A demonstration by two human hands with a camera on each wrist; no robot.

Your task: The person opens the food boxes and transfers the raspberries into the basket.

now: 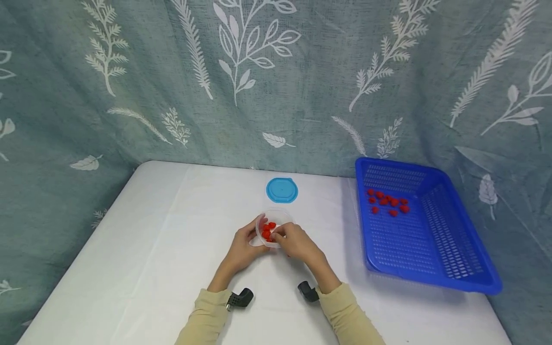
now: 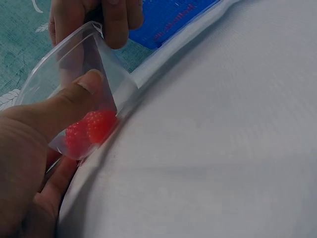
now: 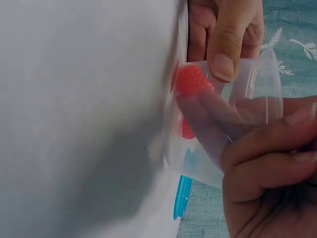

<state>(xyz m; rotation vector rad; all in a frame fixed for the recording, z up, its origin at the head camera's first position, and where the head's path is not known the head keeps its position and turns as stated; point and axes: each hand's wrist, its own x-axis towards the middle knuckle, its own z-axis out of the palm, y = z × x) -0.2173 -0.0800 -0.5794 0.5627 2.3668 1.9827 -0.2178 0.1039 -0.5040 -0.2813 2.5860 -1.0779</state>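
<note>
A clear plastic container (image 1: 278,216) stands on the white table, tilted a little in the head view. My left hand (image 1: 242,248) grips its side, the thumb lying along the wall in the left wrist view. Several red raspberries (image 1: 267,233) lie at the bottom, showing through the wall as bumpy red raspberries (image 2: 101,125). My right hand (image 1: 297,243) reaches over the rim, and its fingers (image 3: 205,121) show through the plastic, tips right at a raspberry (image 3: 192,79). I cannot tell whether they pinch it. Behind the container lies a blue lid (image 1: 282,190).
A blue perforated basket (image 1: 431,282) stands at the right of the table, with several more raspberries (image 1: 394,202) towards its far left. A green leaf-patterned cloth (image 1: 302,120) hangs behind the table. Each wrist wears a black camera (image 1: 242,298).
</note>
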